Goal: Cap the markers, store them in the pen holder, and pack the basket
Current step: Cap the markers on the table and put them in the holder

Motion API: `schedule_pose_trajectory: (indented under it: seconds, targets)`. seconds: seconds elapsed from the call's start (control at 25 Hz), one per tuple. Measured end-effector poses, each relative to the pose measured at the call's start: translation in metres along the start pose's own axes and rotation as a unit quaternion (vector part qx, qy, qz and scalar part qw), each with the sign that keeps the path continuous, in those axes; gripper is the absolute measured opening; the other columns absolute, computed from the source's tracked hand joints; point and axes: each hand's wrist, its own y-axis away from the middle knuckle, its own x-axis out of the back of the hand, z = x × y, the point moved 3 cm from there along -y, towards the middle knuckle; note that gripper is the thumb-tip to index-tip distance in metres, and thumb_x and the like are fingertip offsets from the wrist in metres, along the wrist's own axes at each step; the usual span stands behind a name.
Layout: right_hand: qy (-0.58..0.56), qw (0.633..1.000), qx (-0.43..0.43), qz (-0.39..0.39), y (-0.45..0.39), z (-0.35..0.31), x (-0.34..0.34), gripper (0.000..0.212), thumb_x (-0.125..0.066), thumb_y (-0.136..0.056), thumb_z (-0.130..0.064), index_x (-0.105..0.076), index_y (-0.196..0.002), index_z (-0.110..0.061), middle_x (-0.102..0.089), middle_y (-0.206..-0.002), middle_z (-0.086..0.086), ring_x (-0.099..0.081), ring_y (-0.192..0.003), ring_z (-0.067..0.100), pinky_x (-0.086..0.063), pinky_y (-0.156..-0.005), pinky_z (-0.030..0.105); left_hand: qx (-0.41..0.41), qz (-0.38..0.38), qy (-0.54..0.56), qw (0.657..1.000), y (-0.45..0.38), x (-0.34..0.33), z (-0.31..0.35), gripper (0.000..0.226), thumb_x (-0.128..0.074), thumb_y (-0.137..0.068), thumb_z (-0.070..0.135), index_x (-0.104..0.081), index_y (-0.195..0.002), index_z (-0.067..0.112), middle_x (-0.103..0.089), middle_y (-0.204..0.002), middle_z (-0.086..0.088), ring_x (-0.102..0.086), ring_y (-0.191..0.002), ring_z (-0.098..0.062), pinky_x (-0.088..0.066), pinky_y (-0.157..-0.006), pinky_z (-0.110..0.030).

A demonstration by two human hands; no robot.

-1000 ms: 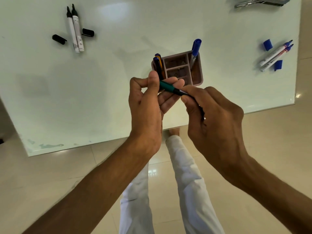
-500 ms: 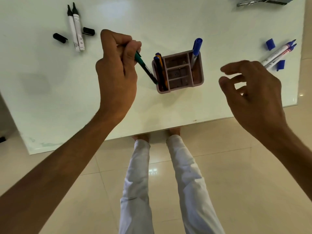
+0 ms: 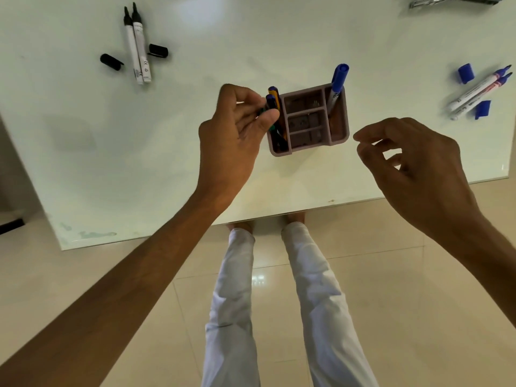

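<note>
A mauve pen holder point(image 3: 339, 141) with several compartments stands mid-table. My left hand point(image 3: 237, 129) pinches a green-capped pen point(image 3: 272, 127), whose lower end is down in the holder's left compartment beside other pens point(image 3: 272, 97). A capped blue marker point(image 3: 337, 82) stands in the right compartment. My right hand point(image 3: 413, 166) hovers to the right of the holder, fingers apart, holding nothing. Two uncapped black markers point(image 3: 138, 46) lie at the far left with two black caps point(image 3: 111, 62) beside them. Two uncapped blue markers point(image 3: 480, 92) and two blue caps point(image 3: 465, 73) lie at the far right.
The white table point(image 3: 139, 152) ends at a near edge just past my hands. A grey metal object point(image 3: 446, 0) lies at the far right top edge. Below the edge are my white trousers point(image 3: 315, 303) and a tiled floor.
Both hands held the green pen a second ago. The right hand let go and moved right. The left hand carried the pen over to the holder and lowered its end into the left compartment.
</note>
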Motion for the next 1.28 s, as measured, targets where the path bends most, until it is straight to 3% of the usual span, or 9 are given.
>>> schedule_pose_trajectory:
  seconds: [0.16, 0.28, 0.4, 0.48, 0.68, 0.84, 0.96, 1.04, 1.28]
  targets:
    - [-0.021, 1.0, 0.012, -0.008, -0.01, -0.017, -0.007, 0.017, -0.06, -0.104, -0.019, -0.073, -0.113, -0.012, -0.075, -0.109, 0.002, -0.067, -0.089, 0.012, -0.045, -0.068, 0.0, 0.028, 0.105, -0.02, 0.994, -0.018, 0.043, -0.023, 0.027, -0.077, -0.094, 0.013, -0.064, -0.114, 0.0, -0.079, -0.111, -0.001, -0.077, -0.105, -0.007, -0.061, -0.097, -0.026]
    - [-0.033, 0.999, 0.027, -0.014, -0.023, -0.039, -0.019, 0.015, -0.061, -0.105, -0.017, -0.074, -0.11, -0.014, -0.075, -0.107, -0.001, -0.066, -0.087, 0.009, -0.046, -0.068, 0.0, 0.096, 0.117, -0.103, 0.983, -0.035, 0.08, -0.05, 0.032, -0.078, -0.091, 0.012, -0.063, -0.118, 0.004, -0.076, -0.113, 0.001, -0.076, -0.104, -0.016, -0.058, -0.09, -0.018]
    - [-0.047, 0.998, 0.048, -0.019, -0.037, -0.063, -0.03, 0.015, -0.061, -0.103, -0.011, -0.076, -0.107, -0.014, -0.075, -0.104, -0.002, -0.066, -0.084, 0.01, -0.052, -0.071, 0.01, 0.08, 0.081, -0.222, 0.968, -0.055, 0.106, -0.07, 0.042, -0.079, -0.093, 0.016, -0.062, -0.13, 0.008, -0.07, -0.126, -0.004, -0.07, -0.106, -0.025, -0.056, -0.089, -0.027]
    - [-0.058, 0.996, 0.063, -0.023, -0.046, -0.077, -0.037, 0.015, -0.06, -0.102, -0.007, -0.076, -0.103, -0.01, -0.077, -0.099, 0.001, -0.068, -0.084, 0.014, -0.057, -0.076, 0.03, 0.047, 0.042, -0.288, 0.956, -0.076, 0.115, -0.079, 0.049, -0.077, -0.094, 0.02, -0.06, -0.14, 0.013, -0.063, -0.136, -0.011, -0.065, -0.114, -0.03, -0.052, -0.096, -0.032]
    - [-0.058, 0.995, 0.083, -0.021, -0.059, -0.099, -0.046, 0.015, -0.06, -0.1, -0.011, -0.075, -0.099, -0.01, -0.076, -0.088, 0.003, -0.069, -0.082, 0.024, -0.055, -0.088, 0.052, 0.013, -0.075, -0.445, 0.892, -0.12, 0.102, -0.091, 0.065, -0.072, -0.099, 0.027, -0.046, -0.158, 0.022, -0.035, -0.163, -0.018, -0.038, -0.139, -0.047, -0.039, -0.115, -0.046]
    - [-0.049, 0.995, 0.088, -0.017, -0.064, -0.1, -0.048, 0.014, -0.061, -0.1, -0.006, -0.074, -0.095, -0.009, -0.075, -0.082, 0.003, -0.067, -0.079, 0.019, -0.056, -0.086, 0.05, 0.009, -0.074, -0.453, 0.888, -0.135, 0.093, -0.093, 0.053, -0.065, -0.102, 0.018, -0.051, -0.153, 0.02, -0.04, -0.161, -0.015, -0.042, -0.135, -0.045, -0.036, -0.116, -0.041]
    - [-0.066, 0.995, 0.067, -0.026, -0.067, -0.098, -0.05, 0.016, -0.061, -0.1, -0.002, -0.075, -0.097, -0.008, -0.076, -0.083, 0.004, -0.064, -0.085, 0.013, -0.053, -0.077, 0.019, 0.007, -0.047, -0.422, 0.905, -0.139, 0.09, -0.092, 0.039, -0.06, -0.103, 0.01, -0.059, -0.141, 0.017, -0.05, -0.15, -0.011, -0.05, -0.125, -0.037, -0.041, -0.101, -0.034]
    - [-0.074, 0.995, 0.059, -0.032, -0.068, -0.097, -0.05, 0.016, -0.061, -0.1, 0.0, -0.075, -0.098, -0.006, -0.076, -0.085, 0.006, -0.064, -0.086, 0.012, -0.052, -0.07, 0.012, -0.001, -0.034, -0.413, 0.91, -0.139, 0.088, -0.092, 0.03, -0.058, -0.105, 0.006, -0.064, -0.133, 0.015, -0.056, -0.141, -0.011, -0.055, -0.118, -0.033, -0.04, -0.091, -0.028]
    - [-0.055, 0.996, 0.072, -0.023, -0.071, -0.099, -0.053, 0.015, -0.062, -0.099, -0.003, -0.075, -0.096, -0.009, -0.075, -0.083, -0.001, -0.064, -0.078, 0.014, -0.056, -0.081, 0.044, -0.038, -0.073, -0.378, 0.922, -0.123, 0.086, -0.099, 0.024, -0.063, -0.102, 0.012, -0.071, -0.125, 0.015, -0.066, -0.126, -0.007, -0.063, -0.107, -0.033, -0.046, -0.091, -0.034]
